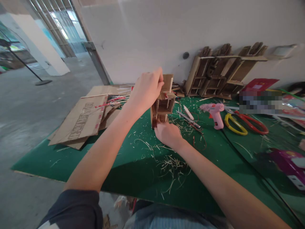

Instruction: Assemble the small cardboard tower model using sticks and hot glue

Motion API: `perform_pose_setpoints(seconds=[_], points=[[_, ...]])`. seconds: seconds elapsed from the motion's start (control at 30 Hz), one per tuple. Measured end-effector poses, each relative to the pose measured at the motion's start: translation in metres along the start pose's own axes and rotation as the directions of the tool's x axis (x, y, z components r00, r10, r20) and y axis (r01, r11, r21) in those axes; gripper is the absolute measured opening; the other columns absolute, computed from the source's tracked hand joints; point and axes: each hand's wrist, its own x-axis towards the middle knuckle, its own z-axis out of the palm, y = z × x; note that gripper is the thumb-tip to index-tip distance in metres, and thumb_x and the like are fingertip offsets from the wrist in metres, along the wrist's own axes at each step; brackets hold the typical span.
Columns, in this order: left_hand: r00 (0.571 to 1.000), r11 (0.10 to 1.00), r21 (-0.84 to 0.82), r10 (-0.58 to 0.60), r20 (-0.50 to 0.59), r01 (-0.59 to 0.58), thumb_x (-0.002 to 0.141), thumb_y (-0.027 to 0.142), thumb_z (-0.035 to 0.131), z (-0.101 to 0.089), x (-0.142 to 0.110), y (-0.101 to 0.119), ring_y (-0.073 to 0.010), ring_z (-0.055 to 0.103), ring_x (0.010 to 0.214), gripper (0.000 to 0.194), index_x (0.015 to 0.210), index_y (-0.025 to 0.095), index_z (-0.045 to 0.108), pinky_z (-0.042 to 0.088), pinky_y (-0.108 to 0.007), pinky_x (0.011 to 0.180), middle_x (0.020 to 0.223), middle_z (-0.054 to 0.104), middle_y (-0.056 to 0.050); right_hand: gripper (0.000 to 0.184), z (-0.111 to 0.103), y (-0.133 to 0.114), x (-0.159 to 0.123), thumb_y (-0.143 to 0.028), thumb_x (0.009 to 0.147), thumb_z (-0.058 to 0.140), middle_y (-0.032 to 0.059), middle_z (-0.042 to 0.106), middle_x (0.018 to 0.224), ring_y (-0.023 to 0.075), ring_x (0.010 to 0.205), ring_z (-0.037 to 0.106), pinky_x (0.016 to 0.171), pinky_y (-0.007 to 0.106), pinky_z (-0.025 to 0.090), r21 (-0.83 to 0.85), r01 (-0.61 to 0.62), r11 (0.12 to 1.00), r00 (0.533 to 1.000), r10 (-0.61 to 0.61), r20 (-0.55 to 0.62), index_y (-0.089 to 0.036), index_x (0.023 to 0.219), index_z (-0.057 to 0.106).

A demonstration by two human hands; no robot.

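Observation:
A small cardboard model (165, 105) with open box-like compartments and a raised back panel stands upright on the green table (138, 171). My right hand (168, 134) is closed on its lower front, fingertips partly hidden against the base. Higher up, my left hand (149, 87) is pinched at the left edge of the model's upper panel. What lies between those fingers, if anything, is hidden. Thin pale shavings (172, 165) are scattered around the model. Just right of it lie tweezers (189, 119) and a white tube (188, 112).
Flat cardboard pieces (78, 117) are stacked on the left. To the right are a pink glue gun (215, 114) with a black cord, yellow-handled scissors (235, 125), red-handled scissors (254, 122) and a purple power strip (289, 165). Larger cardboard models (214, 76) lean against the wall.

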Motion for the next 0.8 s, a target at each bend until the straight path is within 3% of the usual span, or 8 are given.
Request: perform_pose_setpoints(seconds=[0.17, 0.33, 0.57, 0.8], points=[[1.000, 1.000, 0.004, -0.013, 0.003, 0.013, 0.090, 0.021, 0.047, -0.001, 0.000, 0.000, -0.0212, 0.064, 0.093, 0.014, 0.100, 0.022, 0.057, 0.047, -0.035, 0.084, 0.094, 0.068, -0.006, 0.051, 0.003, 0.009, -0.002, -0.035, 0.093, 0.035, 0.0192, 0.069, 0.099, 0.0286, 0.086, 0.068, 0.071, 0.037, 0.047, 0.090, -0.075, 0.993, 0.997, 0.078, -0.026, -0.011, 0.138, 0.042], [1.000, 1.000, 0.009, -0.021, 0.000, 0.021, 0.090, 0.022, 0.047, -0.001, 0.000, -0.001, -0.0213, 0.064, 0.094, 0.014, 0.100, 0.023, 0.057, 0.046, -0.035, 0.086, 0.094, 0.069, -0.005, 0.038, 0.000, 0.006, -0.011, -0.033, 0.095, 0.035, 0.0184, 0.069, 0.089, 0.0268, 0.077, 0.068, 0.066, 0.035, 0.044, -0.058, 0.075, 0.996, 0.995, -0.078, -0.055, -0.013, 0.114, 0.060], [1.000, 1.000, 0.020, 0.002, -0.006, -0.002, 0.090, 0.022, 0.046, -0.002, 0.000, 0.000, -0.0213, 0.064, 0.089, 0.013, 0.097, 0.023, 0.057, 0.047, -0.035, 0.082, 0.093, 0.069, -0.005, 0.039, -0.009, 0.003, -0.010, -0.029, 0.097, 0.034, 0.0157, 0.071, 0.086, 0.0266, 0.077, 0.067, 0.062, 0.033, 0.038, -0.266, 0.218, 0.939, 0.966, -0.247, -0.079, -0.018, 0.129, 0.054], [1.000, 1.000, -0.008, -0.024, 0.015, 0.024, 0.090, 0.022, 0.046, -0.002, 0.000, -0.002, -0.0229, 0.064, 0.096, 0.015, 0.101, 0.024, 0.056, 0.046, -0.037, 0.087, 0.095, 0.068, -0.005, 0.034, -0.015, 0.007, 0.000, -0.035, 0.096, 0.043, 0.0151, 0.072, 0.087, 0.0276, 0.080, 0.067, 0.064, 0.035, 0.037, -0.275, 0.276, 0.921, 0.958, -0.288, -0.003, -0.018, 0.117, 0.063]])
